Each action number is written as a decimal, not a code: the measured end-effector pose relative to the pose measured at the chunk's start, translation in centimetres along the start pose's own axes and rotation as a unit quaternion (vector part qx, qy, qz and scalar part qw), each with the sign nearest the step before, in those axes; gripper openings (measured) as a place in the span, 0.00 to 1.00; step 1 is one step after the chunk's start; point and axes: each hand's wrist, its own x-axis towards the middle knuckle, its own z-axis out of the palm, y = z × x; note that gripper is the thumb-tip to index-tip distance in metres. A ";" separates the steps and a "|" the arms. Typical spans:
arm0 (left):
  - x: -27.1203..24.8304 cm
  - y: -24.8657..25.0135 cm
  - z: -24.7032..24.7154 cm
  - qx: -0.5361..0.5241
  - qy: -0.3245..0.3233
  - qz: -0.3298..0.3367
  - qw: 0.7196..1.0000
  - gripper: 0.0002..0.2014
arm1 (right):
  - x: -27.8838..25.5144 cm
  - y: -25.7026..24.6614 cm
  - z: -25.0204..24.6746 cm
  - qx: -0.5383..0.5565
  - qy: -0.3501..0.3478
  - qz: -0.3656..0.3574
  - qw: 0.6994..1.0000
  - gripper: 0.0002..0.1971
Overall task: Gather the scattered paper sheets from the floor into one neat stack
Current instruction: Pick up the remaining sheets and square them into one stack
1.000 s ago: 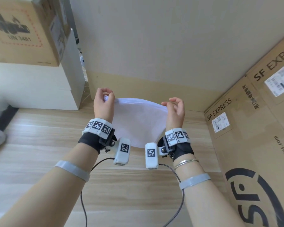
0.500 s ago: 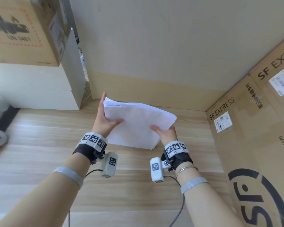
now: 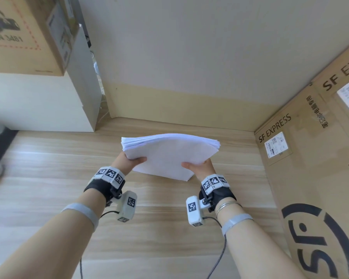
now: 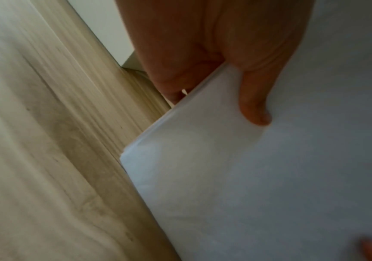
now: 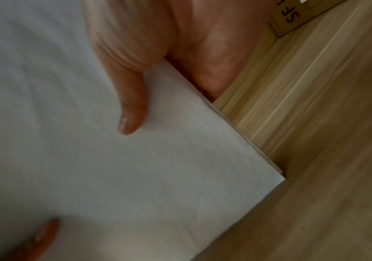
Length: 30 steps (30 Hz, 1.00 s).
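— Above the pale wood-plank floor (image 3: pixel 48 178), well clear of it, we hold the thick white stack of paper sheets (image 3: pixel 169 154) between both hands. Where exactly are we gripping?

— At the two near corners. Our left hand (image 3: pixel 129 161) pinches its corner with the thumb laid on top and the fingers underneath; our right hand (image 3: pixel 197 168) mirrors that on the other side. The wrist views confirm it: the left thumb (image 4: pixel 254 106) presses the top sheet, and so does the right thumb (image 5: pixel 131 109).

— Why two hands, and why the corners?

— We judge it keeps the loose sheets from sliding apart or fanning. The far edge already looks a little stepped, so the pile probably isn't fully squared.

— Any sheets left on the floor?

— None that we can see, though the stack hides a patch beneath it. The gathering seems nearly done; setting the stack down flat looks like what remains.

— Anything near us?

— A big brown SF Express cardboard carton (image 3: pixel 310 178) stands at our right, and a white cabinet (image 3: pixel 38 101) with another brown cardboard box (image 3: pixel 24 33) on top at our left, both well apart from the paper.
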 end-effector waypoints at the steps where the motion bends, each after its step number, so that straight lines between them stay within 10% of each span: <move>1: 0.0 0.1 0.2 0.005 0.003 0.008 1.000 0.23 | 0.3 0.1 0.0 -0.008 -0.001 0.000 1.000 0.15; 19: 0.4 -0.7 1.3 0.057 0.031 -0.026 0.998 0.22 | 3.6 3.0 0.1 -0.073 0.012 0.061 0.995 0.20; 30: 0.3 -1.8 2.5 0.078 0.041 -0.169 0.982 0.26 | 4.6 4.6 0.6 -0.131 0.010 0.087 0.987 0.21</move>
